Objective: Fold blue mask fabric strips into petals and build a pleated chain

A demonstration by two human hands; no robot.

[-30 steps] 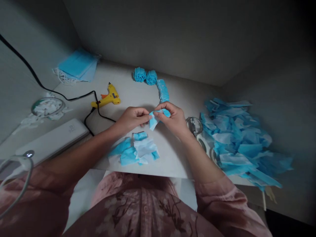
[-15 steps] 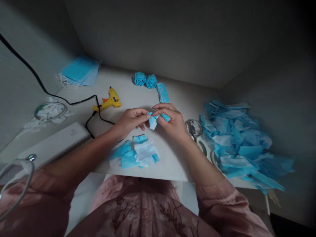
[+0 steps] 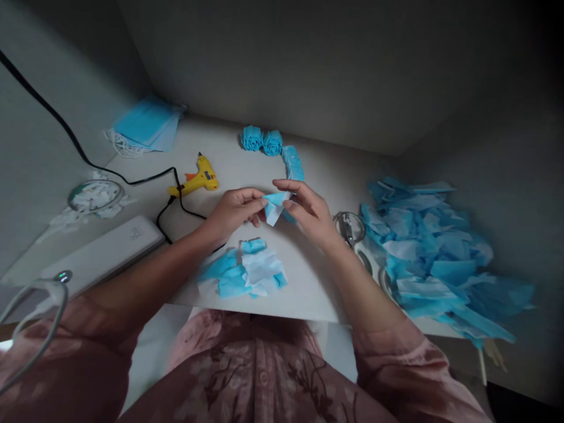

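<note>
A small blue-and-white piece of mask fabric [image 3: 274, 207], folded to a point at its lower end, is held up over the table between both hands. My left hand [image 3: 238, 211] pinches its left corner between thumb and fingers. On the other side, my right hand [image 3: 311, 211] has its thumb and fingers at the right corner, with the index finger stretched above it. Below my hands lies a loose heap of cut blue and white fabric pieces [image 3: 247, 273]. Two blue fabric roses [image 3: 262, 140] stand at the back, beside a row of folded blue pieces [image 3: 293, 163].
A yellow glue gun [image 3: 198, 177] with a black cord lies left, near a white power bank [image 3: 106, 249] and a dish of white scraps [image 3: 96, 195]. Face masks [image 3: 147, 124] are stacked back left. Scissors [image 3: 352, 232] lie beside a large blue fabric pile [image 3: 427, 252] at right.
The folded fabric has been turned and opened out into a wider triangle. My right fingers have shifted right along it. The whole view has moved slightly.
</note>
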